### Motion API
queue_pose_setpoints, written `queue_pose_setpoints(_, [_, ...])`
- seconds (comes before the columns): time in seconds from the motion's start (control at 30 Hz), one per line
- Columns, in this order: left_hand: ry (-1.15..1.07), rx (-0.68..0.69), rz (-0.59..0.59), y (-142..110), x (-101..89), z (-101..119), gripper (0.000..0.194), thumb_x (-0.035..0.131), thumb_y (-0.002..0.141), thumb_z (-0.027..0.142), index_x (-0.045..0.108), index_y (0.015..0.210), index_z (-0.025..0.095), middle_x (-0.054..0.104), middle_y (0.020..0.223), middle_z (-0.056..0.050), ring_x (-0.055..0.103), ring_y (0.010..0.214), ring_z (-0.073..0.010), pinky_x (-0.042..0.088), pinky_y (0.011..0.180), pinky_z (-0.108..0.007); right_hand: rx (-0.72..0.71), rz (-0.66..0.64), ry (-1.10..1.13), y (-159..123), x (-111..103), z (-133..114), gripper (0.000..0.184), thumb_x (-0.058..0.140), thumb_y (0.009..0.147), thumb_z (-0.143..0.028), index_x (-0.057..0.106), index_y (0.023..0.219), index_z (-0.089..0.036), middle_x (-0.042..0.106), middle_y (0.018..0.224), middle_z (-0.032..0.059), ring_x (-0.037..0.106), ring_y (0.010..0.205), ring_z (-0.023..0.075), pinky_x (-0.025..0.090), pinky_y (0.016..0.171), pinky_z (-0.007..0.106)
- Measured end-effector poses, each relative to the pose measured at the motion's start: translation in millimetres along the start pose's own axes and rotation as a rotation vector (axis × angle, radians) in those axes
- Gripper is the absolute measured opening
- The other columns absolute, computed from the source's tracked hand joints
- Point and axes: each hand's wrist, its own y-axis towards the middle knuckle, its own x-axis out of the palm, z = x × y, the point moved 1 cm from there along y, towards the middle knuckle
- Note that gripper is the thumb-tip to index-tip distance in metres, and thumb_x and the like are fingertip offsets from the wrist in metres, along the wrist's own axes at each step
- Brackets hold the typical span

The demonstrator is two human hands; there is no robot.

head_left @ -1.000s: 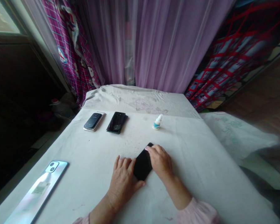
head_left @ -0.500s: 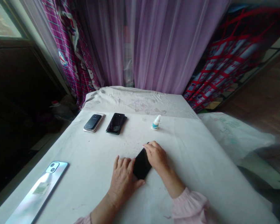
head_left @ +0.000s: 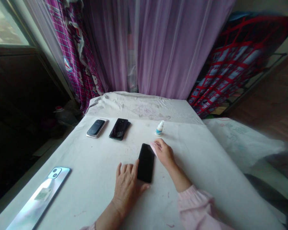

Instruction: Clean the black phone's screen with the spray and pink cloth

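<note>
A black smartphone (head_left: 146,166) lies on the white cloth-covered table, screen upward, nearly straight with its top away from me. My left hand (head_left: 127,180) steadies it: the forefinger presses its left edge and the thumb reaches along its lower end. Pinched in my right hand (head_left: 165,154) is a small pale pink cloth (head_left: 154,148), held at the phone's upper right corner. The cloth's far part is hidden by the fingers. A small white spray bottle (head_left: 159,128) with a blue label stands upright beyond my right hand.
At the back left, a small dark phone (head_left: 96,127) rests on a paler one. Beside it a glossy black phone (head_left: 119,129) overlaps another. A large shiny blue phone (head_left: 42,195) lies along the table's left edge. Purple curtains (head_left: 168,48) hang behind the table (head_left: 93,191).
The phone has turned from slanting to nearly straight. My right hand has moved off its screen toward the upper right edge, and more of the pink cloth shows. My left hand barely moves.
</note>
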Motion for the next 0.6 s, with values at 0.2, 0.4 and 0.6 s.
queue_pose_setpoints(0.2, [-0.047,0.211,-0.117,7.5,0.1,-1.3,0.041,0.068,0.084,0.040,0.061,0.124,0.035,0.056,0.136,-0.005,0.051,0.124,-0.0290,0.036,0.106,-0.052,-0.228,-0.100,-0.172,-6.3,2.8,-4.6,0.024,0.050,0.093,-0.023,0.070,0.105,-0.026,0.067,0.102,0.0050,0.062,0.092,0.0166,0.048,0.081,0.025])
queue_pose_setpoints(0.4, [-0.048,0.290,-0.194,11.7,-1.3,-1.6,0.035,0.057,0.093,0.039,0.061,0.126,0.029,0.059,0.135,-0.004,0.053,0.124,-0.0272,0.035,0.109,-0.051,-0.251,-0.149,-0.288,-3.2,-0.4,-6.2,0.025,0.052,0.092,-0.018,0.071,0.108,-0.025,0.067,0.093,0.0055,0.060,0.088,0.0187,0.047,0.078,0.028])
queue_pose_setpoints(0.6, [0.033,0.345,-0.158,6.2,5.1,4.7,0.045,0.058,0.090,0.047,0.059,0.128,0.022,0.061,0.132,-0.005,0.054,0.122,-0.0289,0.035,0.109,-0.051,-0.454,-0.179,-0.184,-24.9,7.2,-16.5,0.027,0.050,0.093,-0.013,0.069,0.109,-0.023,0.065,0.089,0.0055,0.059,0.084,0.0175,0.047,0.076,0.028])
